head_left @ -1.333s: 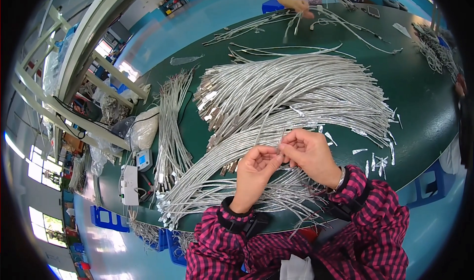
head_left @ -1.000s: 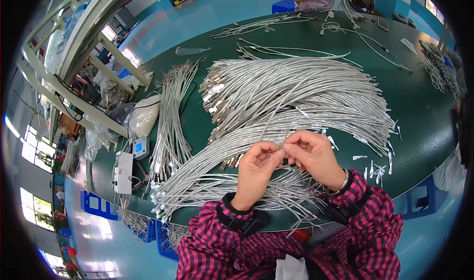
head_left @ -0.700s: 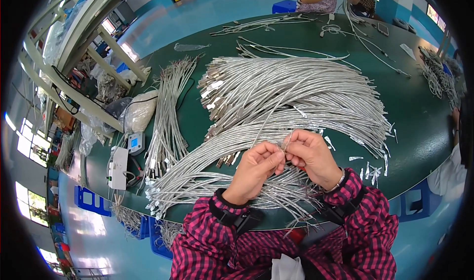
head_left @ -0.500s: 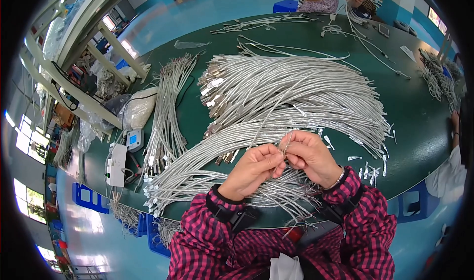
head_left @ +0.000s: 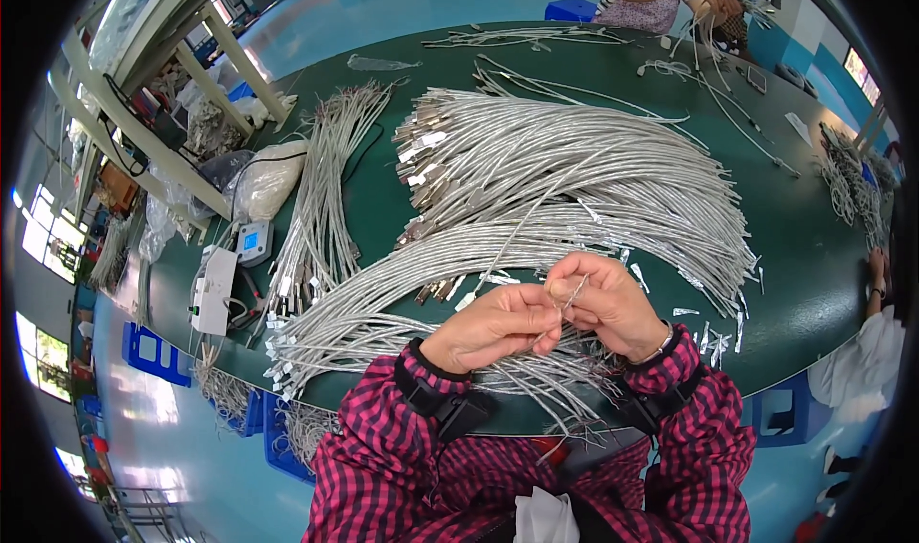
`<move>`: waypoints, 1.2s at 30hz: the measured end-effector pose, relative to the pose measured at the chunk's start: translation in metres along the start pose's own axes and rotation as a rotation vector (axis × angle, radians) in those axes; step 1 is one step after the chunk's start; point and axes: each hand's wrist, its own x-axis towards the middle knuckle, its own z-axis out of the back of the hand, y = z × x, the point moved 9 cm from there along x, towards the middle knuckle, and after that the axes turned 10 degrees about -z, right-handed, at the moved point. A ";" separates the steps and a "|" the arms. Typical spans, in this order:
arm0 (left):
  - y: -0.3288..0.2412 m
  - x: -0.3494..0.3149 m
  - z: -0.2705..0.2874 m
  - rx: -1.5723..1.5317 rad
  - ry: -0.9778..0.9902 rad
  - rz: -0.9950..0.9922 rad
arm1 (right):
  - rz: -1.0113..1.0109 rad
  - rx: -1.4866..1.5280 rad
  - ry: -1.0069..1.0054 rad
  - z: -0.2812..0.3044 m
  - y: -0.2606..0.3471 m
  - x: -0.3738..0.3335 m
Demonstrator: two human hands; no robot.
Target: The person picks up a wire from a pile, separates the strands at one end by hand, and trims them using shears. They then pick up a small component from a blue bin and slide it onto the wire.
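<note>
My left hand (head_left: pixel 496 327) and my right hand (head_left: pixel 613 306) meet above the near side of the table. Both are closed, thumbs against fingers, pinching a thin, frayed wire end (head_left: pixel 576 291). A short piece of it sticks up between the fingertips; where the rest runs is hidden by my hands. Below them lies a bundle of silvery-grey cables (head_left: pixel 383 299), with loose stripped ends close to my wrists. Beyond it spreads a larger pile of similar cables (head_left: pixel 584 151), with metal connectors at its left end.
Foil-like scraps (head_left: pixel 713 342) lie right of my hands. A third cable bundle (head_left: pixel 325 199) lies at left, near a white box (head_left: pixel 215 289) and a small device with a blue screen (head_left: pixel 254 243). Across the green table (head_left: pixel 804 256), a co-worker's hands (head_left: pixel 713 2) hold cables.
The view has shifted a little. My fingers have changed their pinch slightly, and more of the wire end now shows between them. The co-worker's hands have moved.
</note>
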 end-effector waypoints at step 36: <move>-0.037 0.001 0.032 0.191 -0.354 -0.456 | -0.085 0.016 0.011 0.004 -0.014 0.009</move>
